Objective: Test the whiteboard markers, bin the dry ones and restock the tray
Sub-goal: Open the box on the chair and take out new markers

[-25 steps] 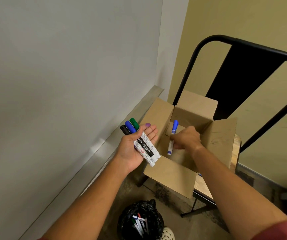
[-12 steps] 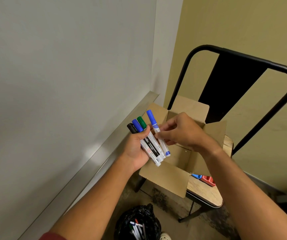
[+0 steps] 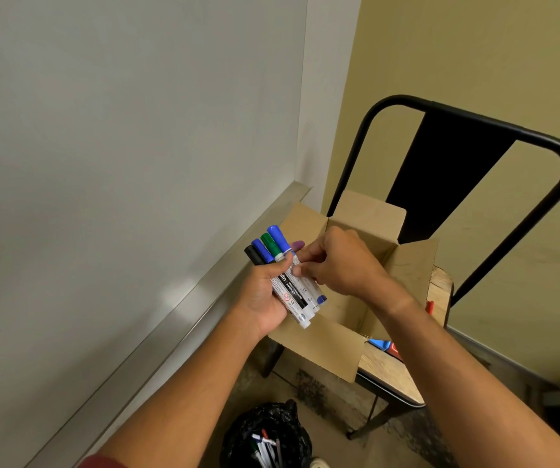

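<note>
The left hand (image 3: pixel 265 292) holds a bundle of 4 markers (image 3: pixel 292 285) just above the left flap of the open cardboard box (image 3: pixel 403 275). Its fingers are curled around the white barrels from below and its thumb presses on top of them. The caps point up and away from the person: 1 black, 2 blue and 1 green. The blue-capped marker (image 3: pixel 280 239) nearest to the box lies on top of the others, and its blue end sticks out over the box opening.

The right hand (image 3: pixel 339 265) is above the box, directly beside the left hand. Its fingers are bent, and the fingertips (image 3: pixel 300 271) touch the barrel of this top marker. If they really pinch it or only push it into the bundle, I cannot tell.

The box stands on the wooden seat of a black metal chair (image 3: pixel 440 153), with all flaps open. On the seat, at the near-right side of the box, some red and blue small things (image 3: pixel 385 346) show, partly hidden by the right forearm. Left of the box, the metal tray (image 3: pixel 184 319) runs along the bottom edge of the whiteboard (image 3: pixel 119 146). Below the box, on the floor, stands a bin with black bag (image 3: pixel 268 434), and several markers lie inside it.
</note>
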